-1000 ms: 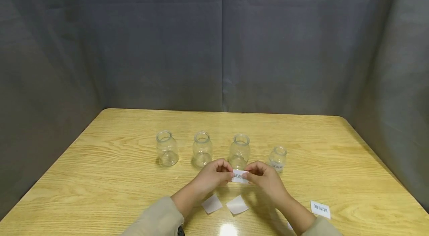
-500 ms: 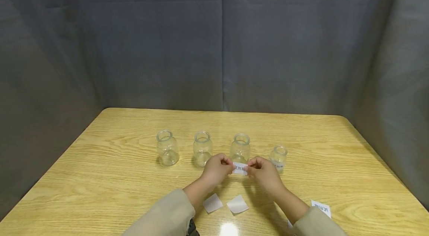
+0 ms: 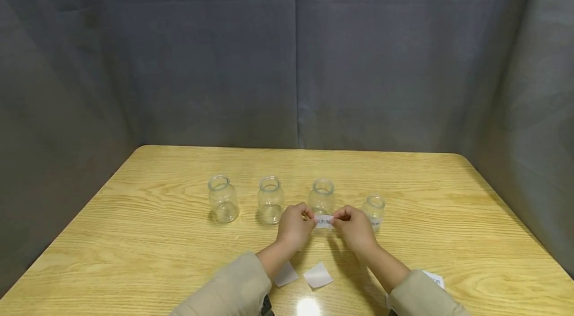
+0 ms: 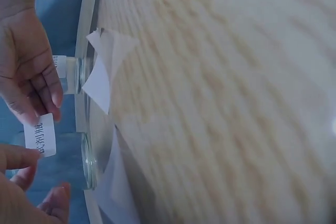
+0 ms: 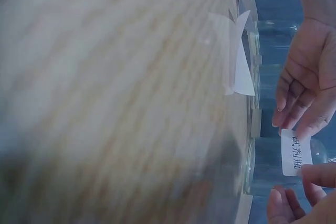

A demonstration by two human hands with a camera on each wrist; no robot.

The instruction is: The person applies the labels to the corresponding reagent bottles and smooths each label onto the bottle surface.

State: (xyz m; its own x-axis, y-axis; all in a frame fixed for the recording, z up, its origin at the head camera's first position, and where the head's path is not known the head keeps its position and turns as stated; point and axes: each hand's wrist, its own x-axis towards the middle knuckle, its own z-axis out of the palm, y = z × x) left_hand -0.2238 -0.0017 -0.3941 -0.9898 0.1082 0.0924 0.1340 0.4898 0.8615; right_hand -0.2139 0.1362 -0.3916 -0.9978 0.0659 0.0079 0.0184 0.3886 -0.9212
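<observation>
A small white label with printed characters (image 3: pixel 324 221) is stretched between both hands, directly in front of a clear glass jar (image 3: pixel 321 197). My left hand (image 3: pixel 295 228) pinches its left end between thumb and fingertips, and my right hand (image 3: pixel 357 230) pinches the right end the same way. From the left wrist, the label (image 4: pixel 46 137) overlaps the jar's side (image 4: pixel 71 161); in the right wrist view the label (image 5: pixel 294 153) likewise lies across the glass. Just beyond my right hand stands a smaller jar (image 3: pixel 374 206) bearing a similar label, partly hidden by that hand.
Two more glass jars, one at far left (image 3: pixel 223 201) and one nearer the middle (image 3: pixel 271 201), stand in the same row. Blank paper squares (image 3: pixel 318 275) lie below the hands. Another printed label (image 3: pixel 435 279) shows partly behind the right sleeve. Grey curtains (image 3: pixel 215 57) surround the table.
Both hands have moved forward with the label, from below the jar to its lower front. The right sleeve now covers more of the printed label on the table.
</observation>
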